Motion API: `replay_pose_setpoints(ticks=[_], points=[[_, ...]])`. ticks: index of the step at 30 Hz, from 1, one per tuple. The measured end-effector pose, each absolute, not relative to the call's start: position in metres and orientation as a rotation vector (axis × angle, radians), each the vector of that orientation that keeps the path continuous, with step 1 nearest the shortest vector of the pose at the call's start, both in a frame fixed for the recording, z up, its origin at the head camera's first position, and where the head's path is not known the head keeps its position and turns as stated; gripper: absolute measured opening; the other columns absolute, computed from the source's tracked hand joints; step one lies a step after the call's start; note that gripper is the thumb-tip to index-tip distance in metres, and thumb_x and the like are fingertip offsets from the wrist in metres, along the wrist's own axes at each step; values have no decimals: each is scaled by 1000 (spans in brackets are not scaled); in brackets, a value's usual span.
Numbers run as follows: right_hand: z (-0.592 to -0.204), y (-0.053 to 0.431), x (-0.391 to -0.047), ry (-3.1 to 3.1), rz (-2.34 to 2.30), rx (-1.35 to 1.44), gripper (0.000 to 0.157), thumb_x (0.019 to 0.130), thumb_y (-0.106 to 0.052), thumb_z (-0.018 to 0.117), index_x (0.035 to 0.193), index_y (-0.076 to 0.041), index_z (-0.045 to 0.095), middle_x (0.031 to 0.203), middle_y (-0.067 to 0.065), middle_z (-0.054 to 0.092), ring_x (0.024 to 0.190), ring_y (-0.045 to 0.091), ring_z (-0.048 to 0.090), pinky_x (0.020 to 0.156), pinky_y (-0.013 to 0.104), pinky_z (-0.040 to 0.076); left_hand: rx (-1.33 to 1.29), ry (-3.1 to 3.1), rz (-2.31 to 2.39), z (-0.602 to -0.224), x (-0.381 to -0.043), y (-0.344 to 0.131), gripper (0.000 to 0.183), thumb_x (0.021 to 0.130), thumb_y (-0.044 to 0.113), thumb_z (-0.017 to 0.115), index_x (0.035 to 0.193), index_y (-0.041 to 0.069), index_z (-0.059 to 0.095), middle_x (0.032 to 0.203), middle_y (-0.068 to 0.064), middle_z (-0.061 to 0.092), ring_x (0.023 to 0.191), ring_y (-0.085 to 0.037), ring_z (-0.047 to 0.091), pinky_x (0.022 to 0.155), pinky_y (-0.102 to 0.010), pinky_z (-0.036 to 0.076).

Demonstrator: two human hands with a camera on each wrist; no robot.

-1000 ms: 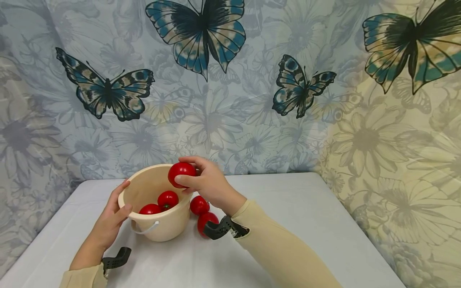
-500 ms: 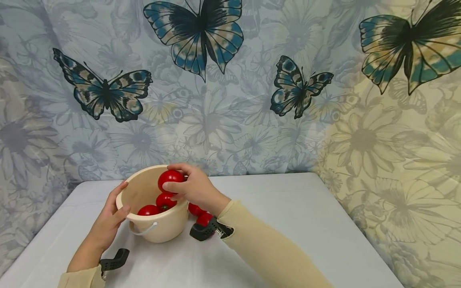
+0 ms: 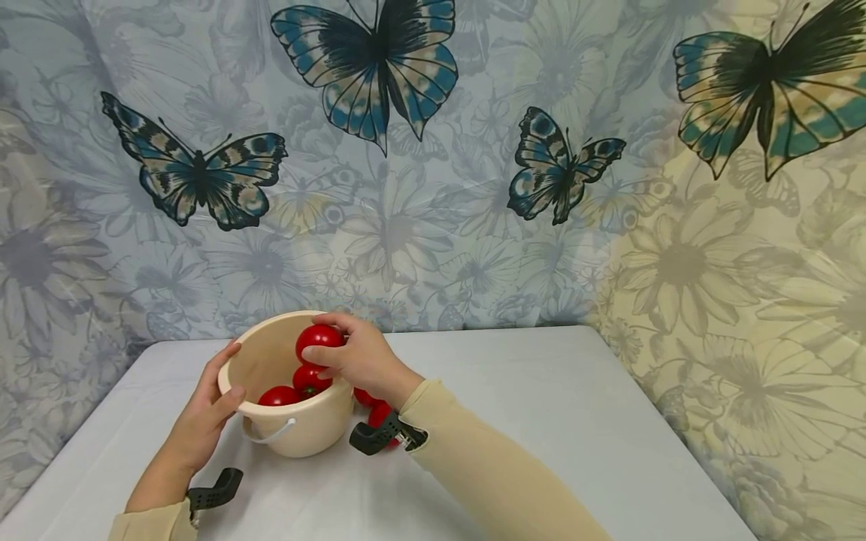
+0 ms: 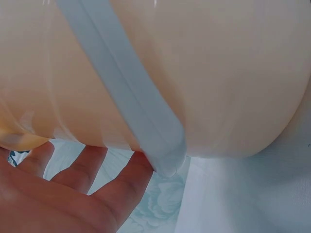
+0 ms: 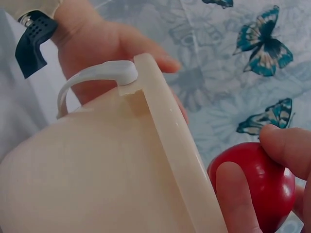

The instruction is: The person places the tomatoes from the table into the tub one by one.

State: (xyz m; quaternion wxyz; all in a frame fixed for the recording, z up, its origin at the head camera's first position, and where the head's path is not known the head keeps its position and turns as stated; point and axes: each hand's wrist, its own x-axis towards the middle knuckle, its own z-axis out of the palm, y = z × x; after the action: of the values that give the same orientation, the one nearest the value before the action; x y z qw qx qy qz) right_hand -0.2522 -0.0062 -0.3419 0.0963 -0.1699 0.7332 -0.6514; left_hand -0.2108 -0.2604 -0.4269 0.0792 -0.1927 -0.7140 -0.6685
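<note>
Your right hand (image 3: 361, 357) is clamped on a tomato (image 3: 319, 343) at the mouth of the bucket (image 3: 304, 428).
Best to let it down gently rather than drop it, knuckles clear of the rim, with your left hand (image 3: 203, 417), gripping the bucket's left side, guarding against a tip. The tomato sits between your right thumb and fingers, just above two inside tomatoes (image 3: 279, 396); whether it touches them is unclear. The bucket stands toward the far edge of the table (image 3: 514, 421), nearer its far left corner than its far right, two loose tomatoes (image 3: 380, 413) beside it, partly hidden.
</note>
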Motion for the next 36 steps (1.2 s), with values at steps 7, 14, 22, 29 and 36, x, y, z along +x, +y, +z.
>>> replay_pose_setpoints(ticks=[7, 14, 22, 29, 36], points=[[-343, -6, -254, 2165, -1940, -501, 52, 86, -18, 80, 134, -25, 63, 125, -1, 61, 105, 21, 66, 72, 32, 58, -576, -2143, -1992, -427, -211, -260, 64, 104, 2, 42, 159, 17, 15, 158, -21, 7, 131, -10, 33, 93, -14, 41], [-344, -4, -256, 2183, -1919, -518, 51, 86, -19, 80, 135, -25, 64, 137, -2, 56, 128, 22, 52, 76, 31, 57, -572, -2141, -1992, -427, -210, -260, 63, 104, 1, 41, 159, 17, 15, 158, -21, 9, 129, -9, 35, 93, -15, 42], [-345, -4, -256, 2185, -1922, -525, 50, 86, -19, 81, 133, -26, 65, 136, -2, 57, 128, 22, 52, 76, 31, 57, -576, -2148, -1985, -427, -211, -260, 64, 104, 2, 41, 160, 18, 15, 158, -22, 7, 130, -10, 34, 93, -15, 42], [-347, -1, -254, 2189, -1934, -548, 49, 86, -21, 80, 133, -27, 65, 134, -4, 58, 127, 18, 52, 77, 29, 56, -561, -2194, -1956, -426, -212, -260, 64, 105, 4, 41, 160, 17, 12, 159, -21, 7, 132, -11, 32, 94, -16, 41], [-349, 1, -252, 2203, -1936, -594, 48, 88, -25, 79, 133, -30, 65, 133, -7, 59, 126, 14, 52, 84, 28, 54, -573, -2172, -1974, -426, -210, -261, 63, 104, 4, 41, 160, 18, 13, 158, -21, 8, 130, -9, 34, 94, -16, 41]])
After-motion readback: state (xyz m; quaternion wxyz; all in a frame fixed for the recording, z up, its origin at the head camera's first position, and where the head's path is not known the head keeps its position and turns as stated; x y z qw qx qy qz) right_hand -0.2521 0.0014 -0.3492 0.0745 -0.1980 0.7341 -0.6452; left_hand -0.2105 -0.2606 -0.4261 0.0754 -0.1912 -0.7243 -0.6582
